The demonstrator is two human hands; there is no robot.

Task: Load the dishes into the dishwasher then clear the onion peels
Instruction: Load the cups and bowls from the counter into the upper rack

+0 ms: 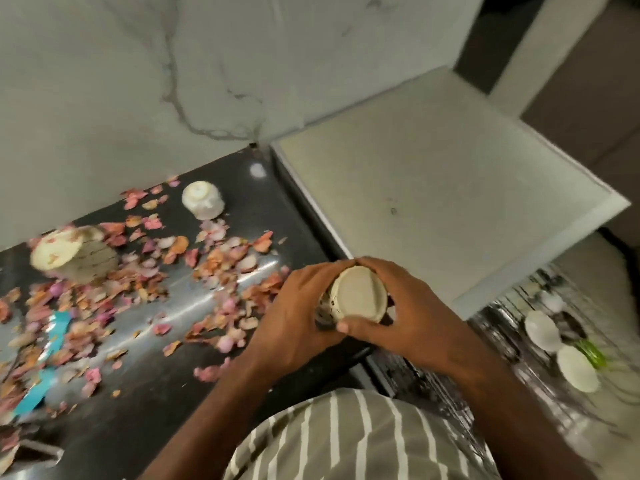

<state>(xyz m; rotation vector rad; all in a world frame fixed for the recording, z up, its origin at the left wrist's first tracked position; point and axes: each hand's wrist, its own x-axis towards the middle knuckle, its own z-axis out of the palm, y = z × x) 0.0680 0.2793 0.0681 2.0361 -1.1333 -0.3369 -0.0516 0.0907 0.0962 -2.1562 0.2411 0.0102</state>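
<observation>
Both hands hold one upturned cream ceramic cup (356, 295), base facing up, above the black worktop (263, 216) edge. Left hand (294, 317) wraps it from 9 o'clock, right hand (408, 313) from 3 o'clock; fingers (372, 263) curled round its wall. Pink-orange onion peels (214, 265) are strewn at 9 o'clock. Dishwasher rack (554, 344) with white dishes sits at 4 o'clock.

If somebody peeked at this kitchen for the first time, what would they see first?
Probably the pink and orange onion peels scattered all over the black counter on the left. Next, the two hands in the middle, left hand and right hand, wrapped round an upside-down cream cup. At lower right, white dishes already sit in the dishwasher rack.
</observation>
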